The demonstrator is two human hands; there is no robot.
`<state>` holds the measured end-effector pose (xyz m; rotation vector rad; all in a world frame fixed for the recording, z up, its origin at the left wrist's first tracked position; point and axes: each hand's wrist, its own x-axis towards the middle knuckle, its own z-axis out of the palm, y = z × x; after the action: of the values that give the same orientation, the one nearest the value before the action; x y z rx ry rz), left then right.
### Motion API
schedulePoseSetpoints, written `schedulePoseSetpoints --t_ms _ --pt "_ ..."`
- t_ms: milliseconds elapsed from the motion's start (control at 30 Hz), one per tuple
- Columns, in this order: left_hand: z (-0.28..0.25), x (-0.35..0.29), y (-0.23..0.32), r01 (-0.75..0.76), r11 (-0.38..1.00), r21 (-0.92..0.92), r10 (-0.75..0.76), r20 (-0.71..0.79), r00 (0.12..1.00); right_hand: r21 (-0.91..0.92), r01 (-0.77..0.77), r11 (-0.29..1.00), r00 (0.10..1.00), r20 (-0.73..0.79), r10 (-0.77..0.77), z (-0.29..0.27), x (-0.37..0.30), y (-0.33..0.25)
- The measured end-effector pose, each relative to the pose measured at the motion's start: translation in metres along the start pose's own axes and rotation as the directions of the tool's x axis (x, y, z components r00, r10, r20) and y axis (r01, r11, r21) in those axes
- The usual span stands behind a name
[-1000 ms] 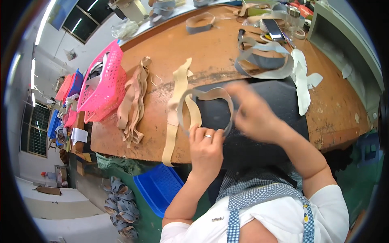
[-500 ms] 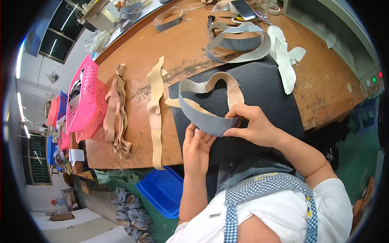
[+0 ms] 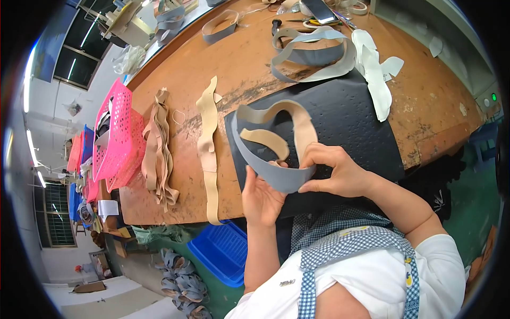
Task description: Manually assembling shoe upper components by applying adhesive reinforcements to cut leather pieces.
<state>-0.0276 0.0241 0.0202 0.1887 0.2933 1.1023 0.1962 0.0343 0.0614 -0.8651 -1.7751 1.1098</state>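
A looped grey-blue band with a beige inner face, apparently leather or fabric, is held up over a black mat. My right hand pinches its near right part between thumb and fingers. Beneath its near left part, my left hand supports the band with the fingers curled behind it and partly hidden. A narrow tan strip curls inside the loop, its lower end near my left fingertips. To the left on the table lies a long tan strip.
A bundle of tan strips lies by a pink basket at the left. More grey loops sit at the back beside white pattern pieces. A phone lies behind them. Below the table edge stands a blue basket.
The narrow tan strip, which stuck out past the loop's left side, now curls inside it. My left fingers have moved further behind the band. The whole view has shifted slightly.
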Motion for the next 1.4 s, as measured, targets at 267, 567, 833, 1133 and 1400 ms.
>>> schedulePoseSetpoints --t_ms 267,567,833,1133,1400 --pt "0.022 0.007 -0.012 -0.103 0.914 0.392 0.128 -0.038 0.991 0.016 0.061 0.998 0.998 -0.03 -0.06 0.003 0.001 0.002" --pt "-0.01 -0.013 -0.003 -0.269 0.796 0.542 0.302 0.029 0.953 0.181 -0.178 0.967 0.981 -0.043 0.189 0.013 0.004 0.0" --pt "0.021 -0.004 0.015 0.005 0.715 0.699 0.08 -0.088 0.993 0.076 -0.057 0.995 0.998 0.016 0.056 0.015 0.006 -0.009" --pt "0.019 -0.021 0.026 -0.177 0.629 0.757 0.09 0.156 0.984 0.291 -0.281 0.915 0.954 -0.017 0.298 0.017 0.003 -0.006" --pt "0.018 -0.023 0.017 -0.18 0.446 0.876 0.253 0.069 0.965 0.092 -0.249 0.964 0.967 0.071 0.243 0.024 -0.001 -0.006"
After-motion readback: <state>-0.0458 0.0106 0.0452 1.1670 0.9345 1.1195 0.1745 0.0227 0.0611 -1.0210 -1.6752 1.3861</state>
